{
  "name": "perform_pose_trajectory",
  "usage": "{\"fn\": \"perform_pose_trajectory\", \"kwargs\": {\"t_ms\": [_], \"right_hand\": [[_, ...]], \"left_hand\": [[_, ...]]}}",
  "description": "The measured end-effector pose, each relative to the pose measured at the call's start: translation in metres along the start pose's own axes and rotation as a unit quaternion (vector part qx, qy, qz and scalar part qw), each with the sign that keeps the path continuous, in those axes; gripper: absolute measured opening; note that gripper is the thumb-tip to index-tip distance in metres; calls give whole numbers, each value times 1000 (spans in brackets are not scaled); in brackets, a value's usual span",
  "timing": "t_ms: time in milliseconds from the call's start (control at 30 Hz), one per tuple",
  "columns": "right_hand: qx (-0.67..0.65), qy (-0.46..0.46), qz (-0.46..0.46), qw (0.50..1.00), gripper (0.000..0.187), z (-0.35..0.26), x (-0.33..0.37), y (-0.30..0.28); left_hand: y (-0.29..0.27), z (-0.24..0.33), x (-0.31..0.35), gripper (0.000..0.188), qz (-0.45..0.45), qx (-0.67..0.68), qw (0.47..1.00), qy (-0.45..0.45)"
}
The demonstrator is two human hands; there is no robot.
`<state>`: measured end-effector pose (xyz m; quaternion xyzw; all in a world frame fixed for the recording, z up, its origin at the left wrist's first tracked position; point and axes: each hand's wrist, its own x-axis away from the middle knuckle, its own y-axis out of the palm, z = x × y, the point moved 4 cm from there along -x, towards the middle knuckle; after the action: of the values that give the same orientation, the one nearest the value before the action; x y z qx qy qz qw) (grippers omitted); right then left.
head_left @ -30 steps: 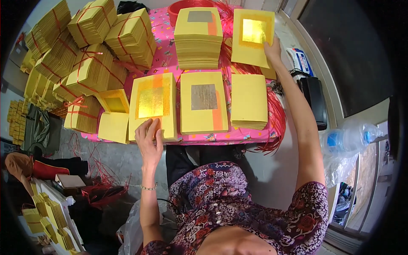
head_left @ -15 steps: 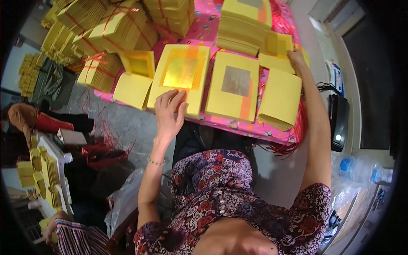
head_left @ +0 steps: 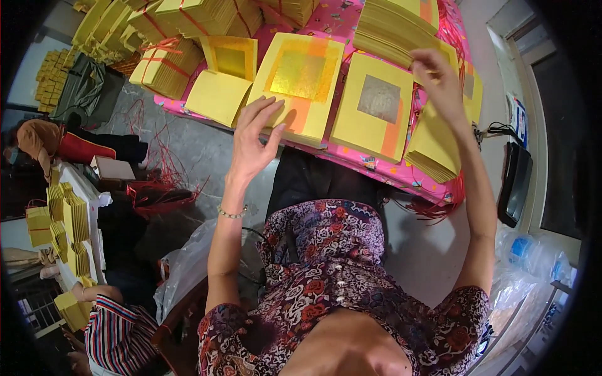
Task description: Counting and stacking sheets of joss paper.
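My left hand [head_left: 254, 135] lies with fingers spread on the lower left edge of a stack of yellow paper [head_left: 285, 116], whose top sheet has a shiny gold square and an orange strip. Right of it is a stack with a silver square [head_left: 379, 100]. My right hand [head_left: 442, 88] is above the gap between that stack and the plain yellow stack [head_left: 433, 147]. Its fingers are bent, thumb and forefinger apart, with nothing visible between them. Left of the gold-square stack, a plain yellow pile [head_left: 219, 97] lies before an upright gold-square sheet [head_left: 231, 59].
Bundles tied with red string [head_left: 166, 66] crowd the left of the pink-covered table [head_left: 370, 164]. A tall yellow stack [head_left: 395, 34] stands at the back right. To my left, a person in a striped top [head_left: 122, 329] sits by a white table [head_left: 94, 250] holding yellow bundles.
My right hand has left the papers at the far right and moved nearer the silver-square stack. My left hand stays on the gold-square stack. The whole view has shifted.
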<state>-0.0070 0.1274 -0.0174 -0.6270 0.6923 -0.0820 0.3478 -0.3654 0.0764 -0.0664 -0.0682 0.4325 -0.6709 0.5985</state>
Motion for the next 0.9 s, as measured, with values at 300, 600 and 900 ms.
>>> {"fn": "perform_pose_trajectory", "kwargs": {"t_ms": [300, 600, 900], "right_hand": [[96, -162, -164, 968, 33, -87, 66, 125], [147, -184, -158, 959, 33, -82, 67, 146], [81, -96, -169, 978, 24, -72, 60, 147]], "left_hand": [[-5, -13, 6, 44, -19, -65, 997, 30], [-4, -24, 3, 32, -26, -57, 997, 37], [-9, -21, -2, 30, -43, -22, 999, -3]]}}
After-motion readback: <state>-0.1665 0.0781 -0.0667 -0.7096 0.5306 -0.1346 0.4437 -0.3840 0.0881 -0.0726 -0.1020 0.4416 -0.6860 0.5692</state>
